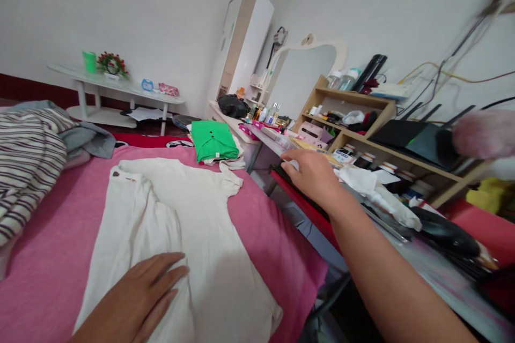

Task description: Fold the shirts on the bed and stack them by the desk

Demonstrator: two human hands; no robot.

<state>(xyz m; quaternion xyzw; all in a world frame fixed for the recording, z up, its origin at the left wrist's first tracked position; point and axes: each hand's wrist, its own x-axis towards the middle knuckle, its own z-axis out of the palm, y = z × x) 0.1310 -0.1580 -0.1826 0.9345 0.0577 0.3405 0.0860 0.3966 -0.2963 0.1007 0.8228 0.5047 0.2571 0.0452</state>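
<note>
As the nearer left hand (159,286), loosely spread, rests on the white shirt (213,225) stretching lengthwise ahead of it, the right hand (311,174) reaches off rightward, its hold too hidden to tell.

left hand (148,292), near left: was bare, slim-fingered | right hand (313,176), farther off, right: was bare | right forearm (378,257), near right: was bare, smooth, tapered toward the wrist
</note>
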